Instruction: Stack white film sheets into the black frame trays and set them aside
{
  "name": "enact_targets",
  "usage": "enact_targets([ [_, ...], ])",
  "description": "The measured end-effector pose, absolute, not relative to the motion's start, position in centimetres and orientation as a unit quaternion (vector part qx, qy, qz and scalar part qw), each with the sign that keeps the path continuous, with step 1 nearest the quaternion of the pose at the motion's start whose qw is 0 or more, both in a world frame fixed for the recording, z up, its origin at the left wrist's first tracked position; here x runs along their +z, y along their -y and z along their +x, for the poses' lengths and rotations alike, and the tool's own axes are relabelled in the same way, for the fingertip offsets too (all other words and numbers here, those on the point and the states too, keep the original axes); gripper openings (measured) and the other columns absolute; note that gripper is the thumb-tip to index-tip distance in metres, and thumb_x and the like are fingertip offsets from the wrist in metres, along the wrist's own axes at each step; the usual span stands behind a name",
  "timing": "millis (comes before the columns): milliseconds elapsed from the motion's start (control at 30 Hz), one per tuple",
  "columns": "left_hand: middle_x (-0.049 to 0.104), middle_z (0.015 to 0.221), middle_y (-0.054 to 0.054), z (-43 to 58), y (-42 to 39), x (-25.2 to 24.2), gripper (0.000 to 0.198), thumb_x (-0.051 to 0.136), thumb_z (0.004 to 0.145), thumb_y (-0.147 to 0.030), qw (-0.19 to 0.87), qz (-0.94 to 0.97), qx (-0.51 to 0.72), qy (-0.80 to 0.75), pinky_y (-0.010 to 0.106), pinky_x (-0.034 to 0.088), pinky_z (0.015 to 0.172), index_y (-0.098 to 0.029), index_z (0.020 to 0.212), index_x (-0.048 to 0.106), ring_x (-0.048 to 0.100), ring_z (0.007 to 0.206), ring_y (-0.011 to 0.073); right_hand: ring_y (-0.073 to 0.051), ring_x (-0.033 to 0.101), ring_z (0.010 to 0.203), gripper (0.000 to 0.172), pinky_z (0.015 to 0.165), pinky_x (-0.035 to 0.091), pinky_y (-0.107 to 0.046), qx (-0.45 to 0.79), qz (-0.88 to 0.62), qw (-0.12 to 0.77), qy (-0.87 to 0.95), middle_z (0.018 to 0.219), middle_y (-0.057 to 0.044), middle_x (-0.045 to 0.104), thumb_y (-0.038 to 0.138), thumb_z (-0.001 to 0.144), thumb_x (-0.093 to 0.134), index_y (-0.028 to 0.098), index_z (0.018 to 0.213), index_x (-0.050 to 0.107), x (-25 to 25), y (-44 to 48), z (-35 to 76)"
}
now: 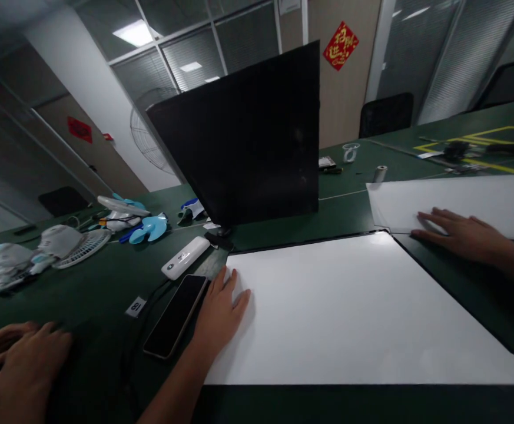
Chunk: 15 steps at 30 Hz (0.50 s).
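Observation:
A large white panel (336,318) with a thin black border along its far and right edges lies flat on the green table. My left hand (221,309) rests on the panel's left edge, fingers spread and holding nothing. Over on the right, my right hand (468,235) lies with fingers stretched out on the near edge of a white sheet (455,197). Behind the panel stands a large black screen (252,141), tilted. A phone (176,316) is just left of my left hand, with a white power bank (186,258) beyond it.
Another person's hands (27,359) rest at the lower left. White fan parts (62,240) and a light-blue fan blade (149,228) lie on the left of the table. A tape roll (350,152) and a small white cylinder (380,174) stand behind the sheet.

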<state>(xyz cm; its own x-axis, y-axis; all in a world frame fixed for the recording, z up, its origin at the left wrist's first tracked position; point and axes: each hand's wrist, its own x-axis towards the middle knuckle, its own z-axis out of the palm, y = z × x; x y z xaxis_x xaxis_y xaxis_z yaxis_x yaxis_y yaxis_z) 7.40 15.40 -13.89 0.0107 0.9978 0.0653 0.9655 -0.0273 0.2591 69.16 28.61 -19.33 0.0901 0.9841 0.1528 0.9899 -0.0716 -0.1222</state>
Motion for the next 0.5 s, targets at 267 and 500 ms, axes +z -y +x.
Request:
enact_targets([
  [267, 0.027, 0.175, 0.019, 7.3, -15.6, -14.5, 0.073, 0.044, 0.103, -0.056, 0.081, 0.701, 0.121, -0.698, 0.051, 0.020, 0.133, -0.010, 0.160, 0.045, 0.022, 0.163, 0.0326, -0.048, 0.047, 0.141, 0.081, 0.110, 0.038, -0.071, -0.037, -0.727, 0.109, 0.677, 0.161, -0.024, 0.045, 0.071, 0.100, 0.042, 0.013, 0.155, 0.051, -17.5, -27.4, 67.2],
  [500, 0.029, 0.175, 0.017, 7.0, -15.9, -14.9, 0.071, 0.043, 0.104, -0.057, 0.096, 0.703, 0.143, -0.690, 0.051, 0.021, 0.133, -0.013, 0.159, 0.047, 0.026, 0.162, 0.0314, -0.037, 0.049, 0.142, 0.068, 0.113, 0.038, -0.055, 0.002, -0.714, 0.098, 0.694, 0.163, -0.017, 0.047, 0.064, 0.104, 0.048, 0.018, 0.153, 0.056, -17.1, -27.0, 66.7],
])
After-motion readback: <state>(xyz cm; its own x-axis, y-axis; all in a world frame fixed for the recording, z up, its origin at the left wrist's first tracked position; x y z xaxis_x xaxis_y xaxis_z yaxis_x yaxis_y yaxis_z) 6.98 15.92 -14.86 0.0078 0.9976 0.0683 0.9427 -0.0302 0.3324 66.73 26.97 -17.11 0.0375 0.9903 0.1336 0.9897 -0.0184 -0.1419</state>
